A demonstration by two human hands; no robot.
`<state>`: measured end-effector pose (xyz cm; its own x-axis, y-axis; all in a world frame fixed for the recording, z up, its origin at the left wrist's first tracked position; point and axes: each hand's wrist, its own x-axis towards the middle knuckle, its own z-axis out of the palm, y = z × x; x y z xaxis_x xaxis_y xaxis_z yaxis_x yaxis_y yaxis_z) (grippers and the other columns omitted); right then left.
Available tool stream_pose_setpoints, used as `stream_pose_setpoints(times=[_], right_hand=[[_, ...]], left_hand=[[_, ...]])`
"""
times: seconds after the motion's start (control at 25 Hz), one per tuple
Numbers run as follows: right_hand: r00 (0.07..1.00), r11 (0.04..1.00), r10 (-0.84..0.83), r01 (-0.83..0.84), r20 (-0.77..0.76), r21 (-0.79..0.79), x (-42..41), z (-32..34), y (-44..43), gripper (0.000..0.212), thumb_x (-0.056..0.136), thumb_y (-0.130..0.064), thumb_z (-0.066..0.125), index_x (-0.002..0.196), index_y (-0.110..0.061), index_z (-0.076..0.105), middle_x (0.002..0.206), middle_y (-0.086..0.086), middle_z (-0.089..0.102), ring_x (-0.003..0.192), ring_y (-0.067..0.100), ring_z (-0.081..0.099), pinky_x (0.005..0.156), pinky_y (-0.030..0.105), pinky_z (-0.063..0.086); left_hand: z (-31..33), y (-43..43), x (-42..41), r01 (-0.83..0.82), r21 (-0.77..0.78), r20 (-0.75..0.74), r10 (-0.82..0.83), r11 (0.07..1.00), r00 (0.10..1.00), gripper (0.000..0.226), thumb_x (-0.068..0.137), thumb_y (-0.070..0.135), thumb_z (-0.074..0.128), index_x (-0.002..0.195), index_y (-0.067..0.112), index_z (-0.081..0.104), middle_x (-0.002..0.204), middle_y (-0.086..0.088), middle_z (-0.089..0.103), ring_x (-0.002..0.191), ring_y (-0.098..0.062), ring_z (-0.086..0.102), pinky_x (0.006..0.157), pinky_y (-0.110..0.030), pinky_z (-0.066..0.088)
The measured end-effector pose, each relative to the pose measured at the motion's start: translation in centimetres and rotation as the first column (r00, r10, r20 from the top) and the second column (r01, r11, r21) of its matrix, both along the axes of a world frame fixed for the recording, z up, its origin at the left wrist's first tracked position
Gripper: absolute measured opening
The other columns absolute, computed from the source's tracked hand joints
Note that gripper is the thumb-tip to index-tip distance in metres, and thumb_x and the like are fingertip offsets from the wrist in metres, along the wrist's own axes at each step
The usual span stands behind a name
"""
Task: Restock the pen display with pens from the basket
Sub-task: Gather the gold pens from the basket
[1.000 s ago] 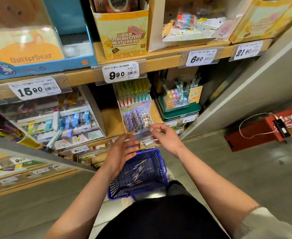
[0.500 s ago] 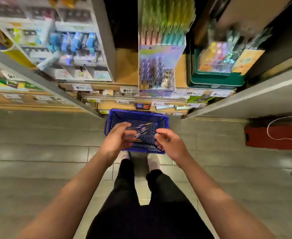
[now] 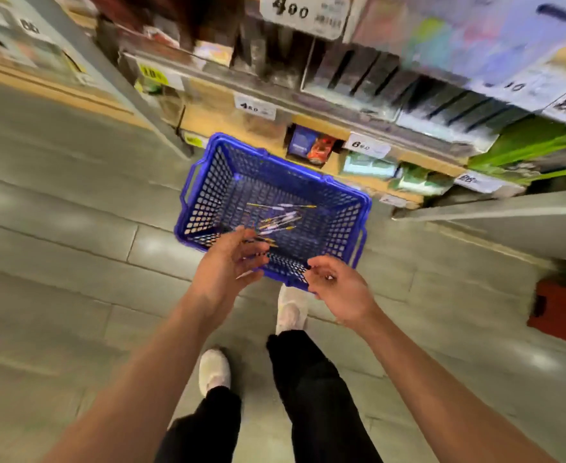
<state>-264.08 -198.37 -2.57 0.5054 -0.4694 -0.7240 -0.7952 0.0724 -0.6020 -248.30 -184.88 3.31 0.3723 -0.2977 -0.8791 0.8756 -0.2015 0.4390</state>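
Your view dropped from display (now out of frame) to blue perforated plastic basket [image 3: 204,195] on floor [image 3: 74,295]. Left hand [image 3: 231,262] grip apart, over thin yellow-tipped pens [image 3: 281,217] inside; right hand [image 3: 340,290] loosely curled, cannot tell if holding. Likely fresh pickup starting.

Left hand [image 3: 229,265]: reached forward at centre of view, palm turned inward.
Left fingers [image 3: 251,252]: nearly straight, slightly spread, blurred; nothing plainly gripped.
Right hand [image 3: 340,290]: beside the left hand but apart from it, palm turned up and inward.
Right fingers [image 3: 321,265]: loosely curled toward the thumb; whether they pinch anything cannot be told.
Left forearm [image 3: 161,355]: bare, rising from the lower left edge to the wrist.
Right forearm [image 3: 418,369]: bare, rising from the lower right edge; both forearms converge toward the hands.
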Motion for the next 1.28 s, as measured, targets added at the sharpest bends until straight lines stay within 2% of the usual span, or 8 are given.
stream_pose_setpoints(times=[0.12,0.24,0.32,0.52,0.72,0.88,1.08,1.28], right_hand=[[0.996,0.997,0.076,-0.076,-0.04,0.009,0.8,-8.9,0.8,0.019,0.092,-0.018,0.072,0.108,-0.026,0.066,0.099,0.003,0.073,0.089,0.019,0.071,0.093,0.041,0.056],[0.96,0.952,0.268,-0.276,-0.077,-0.132,2.2,-18.0,1.1,0.02,0.091,-0.016,0.071,0.111,-0.016,0.071,0.097,0.0,0.074,0.084,0.004,0.067,0.079,0.008,0.047],[0.916,0.905,0.38,-0.397,-0.131,-0.154,4.1,-24.3,0.8,0.023,0.092,-0.011,0.067,0.115,-0.01,0.071,0.103,0.005,0.075,0.088,0.008,0.067,0.083,0.012,0.048],[0.384,0.382,0.83,-0.92,-0.404,-0.09,11.8,-37.4,0.2,0.027,0.096,-0.017,0.058,0.121,-0.01,0.065,0.122,0.014,0.068,0.11,0.032,0.064,0.09,0.034,0.053],[0.205,0.067,0.787,-0.966,-0.582,-0.25,14.3,-43.8,1.9,0.031,0.096,-0.005,0.05,0.123,-0.008,0.066,0.123,0.013,0.069,0.112,0.032,0.067,0.087,0.041,0.055],[0.199,-0.055,0.806,-0.913,-0.558,-0.405,11.2,-45.1,2.7,0.037,0.101,-0.005,0.041,0.138,-0.009,0.043,0.125,0.015,0.063,0.107,0.037,0.068,0.082,0.047,0.055],[0.355,0.202,0.878,-0.883,-0.322,-0.423,11.2,-44.5,0.1,0.029,0.095,-0.01,0.054,0.124,-0.01,0.056,0.121,0.013,0.062,0.109,0.033,0.062,0.09,0.037,0.049],[0.733,0.734,0.667,-0.616,0.134,-0.287,14.9,-38.6,-3.0,0.009,0.089,-0.027,0.075,0.097,-0.026,0.075,0.077,-0.014,0.072,0.073,0.002,0.065,0.071,0.021,0.053]], left_hand=[[-8.6,1.8,1.3,-0.041,0.017,-0.011,0.041,0.999,0.999,0.021,0.104,0.032,0.044,0.1,0.02,0.06,0.094,-0.003,0.072,0.09,-0.022,0.064,0.081,-0.036,0.048],[-16.7,2.9,3.0,-0.088,0.015,-0.017,0.088,0.996,0.996,0.022,0.105,0.032,0.044,0.103,0.017,0.06,0.101,-0.009,0.071,0.099,-0.03,0.062,0.093,-0.04,0.047],[-21.8,3.4,4.2,-0.109,-0.011,-0.013,0.109,0.994,0.994,0.025,0.105,0.034,0.044,0.107,0.014,0.059,0.113,-0.015,0.07,0.106,-0.033,0.064,0.096,-0.039,0.049],[-30.5,3.5,7.2,-0.045,-0.041,0.079,0.048,0.998,0.996,0.026,0.105,0.034,0.043,0.106,0.014,0.061,0.105,-0.013,0.073,0.097,-0.027,0.072,0.091,-0.035,0.056],[-34.2,1.2,9.9,0.107,0.003,0.164,-0.106,0.994,0.981,0.028,0.107,0.033,0.041,0.098,0.013,0.06,0.087,-0.01,0.067,0.078,-0.023,0.064,0.076,-0.03,0.053],[-34.8,-0.4,10.7,0.2,0.036,0.249,-0.203,0.979,0.947,0.026,0.107,0.03,0.042,0.102,0.011,0.058,0.086,-0.01,0.064,0.075,-0.023,0.062,0.073,-0.031,0.052],[-37.4,-0.9,10.6,0.501,0.229,0.377,-0.55,0.835,0.745,0.017,0.105,0.016,0.045,0.11,0.007,0.058,0.104,-0.02,0.067,0.09,-0.027,0.061,0.07,-0.029,0.05],[-37.9,-1.0,10.5,0.734,0.625,0.378,-0.926,0.266,0.013,0.032,0.102,0.027,0.055,0.123,0.005,0.066,0.113,-0.012,0.067,0.102,-0.023,0.061,0.085,-0.031,0.048]])
